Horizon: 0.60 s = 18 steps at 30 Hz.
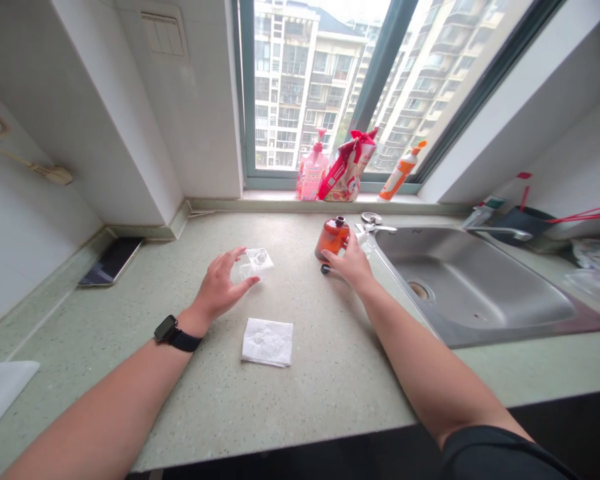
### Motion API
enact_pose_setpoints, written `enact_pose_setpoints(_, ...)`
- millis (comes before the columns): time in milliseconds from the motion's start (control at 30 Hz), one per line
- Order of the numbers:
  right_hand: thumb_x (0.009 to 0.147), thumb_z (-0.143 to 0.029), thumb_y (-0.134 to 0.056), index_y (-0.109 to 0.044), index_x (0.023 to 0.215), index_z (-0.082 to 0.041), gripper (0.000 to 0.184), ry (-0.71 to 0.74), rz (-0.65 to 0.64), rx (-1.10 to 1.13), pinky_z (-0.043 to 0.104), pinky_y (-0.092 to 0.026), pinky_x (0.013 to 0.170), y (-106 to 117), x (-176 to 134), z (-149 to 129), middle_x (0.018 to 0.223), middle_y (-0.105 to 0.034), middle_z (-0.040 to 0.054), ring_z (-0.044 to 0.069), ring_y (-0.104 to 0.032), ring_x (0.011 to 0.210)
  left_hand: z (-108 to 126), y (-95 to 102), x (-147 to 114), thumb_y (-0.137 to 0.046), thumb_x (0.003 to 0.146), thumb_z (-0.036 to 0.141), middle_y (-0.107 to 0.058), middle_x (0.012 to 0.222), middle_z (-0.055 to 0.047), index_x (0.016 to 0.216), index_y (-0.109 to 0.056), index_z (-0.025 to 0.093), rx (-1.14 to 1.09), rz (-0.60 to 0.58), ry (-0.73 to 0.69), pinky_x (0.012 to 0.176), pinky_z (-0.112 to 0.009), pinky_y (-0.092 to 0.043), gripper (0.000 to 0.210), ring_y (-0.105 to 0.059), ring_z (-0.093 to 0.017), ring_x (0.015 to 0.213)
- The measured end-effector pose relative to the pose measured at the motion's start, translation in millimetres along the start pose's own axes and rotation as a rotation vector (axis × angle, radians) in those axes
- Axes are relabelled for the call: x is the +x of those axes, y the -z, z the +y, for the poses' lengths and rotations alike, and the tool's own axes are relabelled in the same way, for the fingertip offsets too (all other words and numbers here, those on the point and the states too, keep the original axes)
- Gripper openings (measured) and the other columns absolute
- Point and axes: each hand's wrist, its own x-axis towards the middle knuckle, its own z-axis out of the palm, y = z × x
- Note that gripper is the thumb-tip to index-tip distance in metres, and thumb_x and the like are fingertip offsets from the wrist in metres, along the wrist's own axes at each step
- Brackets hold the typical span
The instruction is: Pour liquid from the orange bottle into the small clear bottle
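My left hand (222, 285), wearing a black watch (167, 329), curves around a small clear plastic box (259, 259). Its thumb lies at the near side and its fingertips at the far left corner, seemingly touching. An amber bottle (333, 235) with an uncovered dark neck stands upright on the counter. My right hand (353, 260) grips it from the right, thumb across the front, the other fingers partly hidden. Beside the bottle's base lies a small black round piece (325, 269). A folded white tissue (267, 342) rests flat nearer to me.
At right is a steel sink (460, 280) with a faucet (385, 229) and a round metal strainer (371, 217). A phone (113, 262) lies at left. The windowsill bears a pink pump bottle (312, 172), a red packet (347, 170) and an orange-and-white bottle (400, 175).
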Motion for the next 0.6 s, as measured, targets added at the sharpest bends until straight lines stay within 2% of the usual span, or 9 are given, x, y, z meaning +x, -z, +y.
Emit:
enact_pose_setpoints(200, 0.083, -0.051, -0.076, -0.035, 0.162, -0.017, 0.095, -0.021, 0.05, -0.003, 0.053, -0.056, 0.108, -15, 5, -2, 0.147, -0.067, 0.0228, 0.038, -0.068, 0.132, 8, -3.4, 0, -0.08, 0.092, 0.055, -0.073, 0.135, -0.011, 0.149, -0.056, 0.027, -0.02, -0.041, -0.006, 0.113, -0.054, -0.053, 0.068, -0.072, -0.032, 0.119)
enact_pose_setpoints(300, 0.082, -0.049, -0.077, -0.04, 0.158, -0.018, 0.09, -0.005, 0.04, 0.008, 0.053, -0.057, 0.106, -21, 7, -7, 0.144, -0.069, 0.0215, 0.038, -0.07, 0.127, 10, -4.7, 0, -0.082, 0.091, 0.055, -0.073, 0.137, -0.011, 0.148, -0.056, 0.027, -0.032, -0.045, -0.017, 0.114, -0.055, -0.052, 0.068, -0.073, -0.031, 0.118)
enact_pose_setpoints(433, 0.08, -0.046, -0.079, -0.047, 0.152, -0.022, 0.083, 0.103, 0.01, 0.063, 0.054, -0.057, 0.106, -23, 2, -17, 0.144, -0.07, 0.0185, 0.036, -0.071, 0.125, 10, -7.0, 0, -0.083, 0.09, 0.055, -0.074, 0.136, -0.012, 0.146, -0.058, 0.027, -0.043, -0.034, -0.029, 0.113, -0.054, -0.054, 0.068, -0.074, -0.031, 0.117)
enact_pose_setpoints(600, 0.08, -0.045, -0.078, -0.055, 0.148, -0.02, 0.076, 0.294, -0.007, 0.091, 0.054, -0.057, 0.108, -21, -12, -29, 0.144, -0.07, 0.0186, 0.036, -0.07, 0.125, 8, -8.3, 0, -0.087, 0.087, 0.056, -0.074, 0.136, -0.012, 0.145, -0.06, 0.025, -0.073, -0.033, -0.014, 0.11, -0.053, -0.057, 0.071, -0.075, -0.031, 0.115)
